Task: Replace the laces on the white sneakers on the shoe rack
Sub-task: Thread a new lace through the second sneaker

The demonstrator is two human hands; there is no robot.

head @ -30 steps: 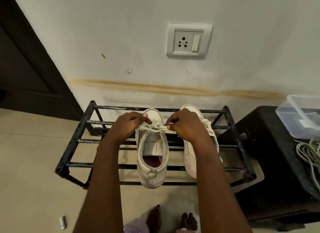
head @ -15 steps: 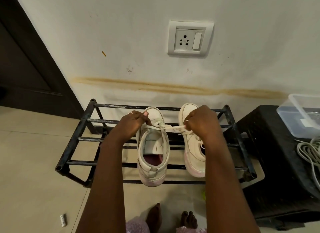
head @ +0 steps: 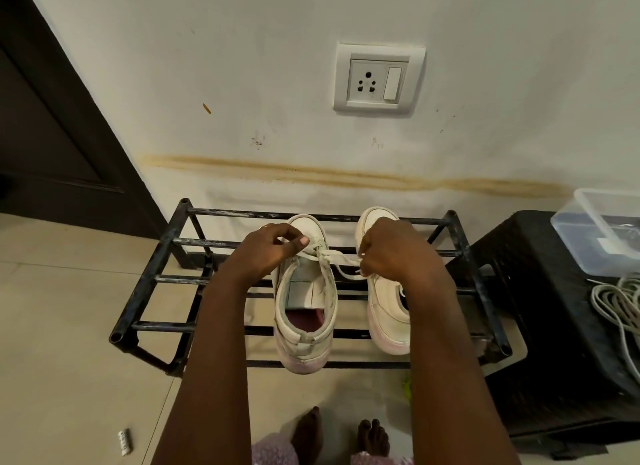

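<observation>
Two white sneakers stand on a black metal shoe rack (head: 152, 277) against the wall. The left sneaker (head: 304, 340) has its tongue and opening facing me. The right sneaker (head: 384, 312) is partly hidden under my right forearm. A white lace (head: 337, 257) runs across the top eyelets of the left sneaker. My left hand (head: 268, 250) pinches one end of that lace at the sneaker's left side. My right hand (head: 391, 248) grips the other end, stretched out to the right above the right sneaker.
A black plastic stool (head: 540, 326) stands right of the rack, bearing a clear plastic box (head: 602, 229) and a coiled white cable (head: 616, 302). A wall socket (head: 379, 77) is above. My bare feet (head: 341, 433) are below the rack. A small white object (head: 124, 442) lies on the floor.
My right hand has pulled its lace end further right, away from the left sneaker, so more lace shows between the hands. My left hand stayed at the sneaker's left eyelets.
</observation>
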